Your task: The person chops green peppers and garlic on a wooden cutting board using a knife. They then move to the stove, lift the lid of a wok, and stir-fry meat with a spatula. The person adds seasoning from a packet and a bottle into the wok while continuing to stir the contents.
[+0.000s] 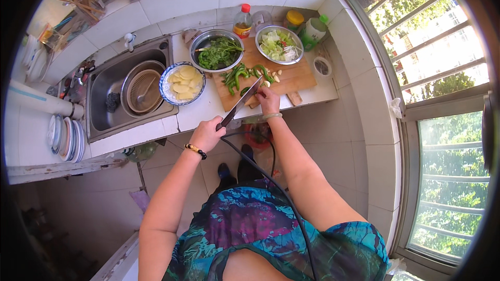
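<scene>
My left hand (208, 133) is closed around the handle of a kitchen knife (241, 101), whose blade slants up and right over the wooden cutting board (300, 78). My right hand (268, 100) is at the board's front edge, fingertips close to the blade and just below a garlic clove (267, 83); whether they pinch anything is hidden. Cut green peppers (235, 77) lie left of the blade, and a long green pepper (262, 72) curves beyond it. More garlic cloves (276, 77) rest to the right.
A bowl of sliced potatoes (183, 84), a metal bowl of leafy greens (216, 51) and a bowl of chopped vegetables (279, 45) surround the board. Bottles, including a red-capped one (243, 21), stand behind. Left is a sink (105, 113) holding a colander (144, 91). A black cable (283, 191) hangs before me.
</scene>
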Demonstrator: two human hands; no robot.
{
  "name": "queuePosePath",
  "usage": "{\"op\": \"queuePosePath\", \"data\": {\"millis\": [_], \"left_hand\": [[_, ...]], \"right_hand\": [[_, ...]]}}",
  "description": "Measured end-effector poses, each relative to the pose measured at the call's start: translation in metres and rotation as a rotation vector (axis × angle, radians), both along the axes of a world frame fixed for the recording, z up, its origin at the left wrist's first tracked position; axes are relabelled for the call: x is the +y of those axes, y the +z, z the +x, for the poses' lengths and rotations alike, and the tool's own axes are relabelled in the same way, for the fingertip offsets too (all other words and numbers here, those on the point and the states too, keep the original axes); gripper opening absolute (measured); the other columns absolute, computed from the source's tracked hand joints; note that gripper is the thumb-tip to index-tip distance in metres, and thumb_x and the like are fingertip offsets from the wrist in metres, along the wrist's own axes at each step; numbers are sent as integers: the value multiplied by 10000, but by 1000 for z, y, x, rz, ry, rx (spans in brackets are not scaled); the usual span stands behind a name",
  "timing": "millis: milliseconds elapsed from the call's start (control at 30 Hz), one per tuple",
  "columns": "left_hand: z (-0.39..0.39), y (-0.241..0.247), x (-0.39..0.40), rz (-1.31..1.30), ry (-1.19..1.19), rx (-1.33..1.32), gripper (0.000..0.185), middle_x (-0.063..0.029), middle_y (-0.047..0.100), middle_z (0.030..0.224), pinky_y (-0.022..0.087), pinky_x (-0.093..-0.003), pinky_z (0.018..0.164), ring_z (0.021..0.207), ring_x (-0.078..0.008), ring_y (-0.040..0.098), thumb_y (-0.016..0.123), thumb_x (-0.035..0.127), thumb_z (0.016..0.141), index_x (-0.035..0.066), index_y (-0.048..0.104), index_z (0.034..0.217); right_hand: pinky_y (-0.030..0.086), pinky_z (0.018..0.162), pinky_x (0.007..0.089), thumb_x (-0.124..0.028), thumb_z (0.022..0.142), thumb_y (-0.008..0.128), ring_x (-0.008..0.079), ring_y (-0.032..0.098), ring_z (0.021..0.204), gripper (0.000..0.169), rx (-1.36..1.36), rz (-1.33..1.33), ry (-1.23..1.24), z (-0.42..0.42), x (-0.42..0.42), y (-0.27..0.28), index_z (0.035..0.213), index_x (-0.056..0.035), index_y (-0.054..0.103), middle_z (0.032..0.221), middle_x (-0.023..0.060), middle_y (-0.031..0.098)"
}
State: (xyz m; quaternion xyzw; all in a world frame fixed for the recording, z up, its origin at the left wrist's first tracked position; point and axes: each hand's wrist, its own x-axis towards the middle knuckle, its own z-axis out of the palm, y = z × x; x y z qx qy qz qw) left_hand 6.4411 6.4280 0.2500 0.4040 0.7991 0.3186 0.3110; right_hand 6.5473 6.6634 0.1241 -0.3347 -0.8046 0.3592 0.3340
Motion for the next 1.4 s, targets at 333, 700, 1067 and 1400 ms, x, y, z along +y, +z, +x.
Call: {"op": "queuePosePath", "data": {"millis": [333,700,1067,1400], "left_hand": [[-8,5,6,-92,-82,22,219,-225,596,715,460,-460,654,719,-395,588,519,224,797,31,538,899],[-9,2,19,-215,-151,147,235,-237,607,779,473,-485,676,760,-415,591,506,234,812,48,520,955],[-6,-14,20,-125,-105,79,179,-224,597,768,462,-438,651,773,-402,582,541,166,802,9,505,882],[-6,-22,18,-89,-90,86,212,-238,590,773,465,-440,655,778,-416,577,541,203,816,4,506,878]], "right_hand": [[487,637,312,-26,704,678,226,612,672,146,-39,-8,44,2,3,7,843,-20,632,748,123,635],[481,623,305,-38,699,678,226,603,650,118,-67,2,37,0,10,-5,808,-26,636,728,114,632],[495,618,291,-56,683,694,192,623,628,125,3,-147,-70,14,1,11,801,-42,657,709,102,647],[496,659,262,-101,700,711,120,618,669,141,-404,-230,-315,138,-13,-51,832,-67,673,714,52,656]]}}
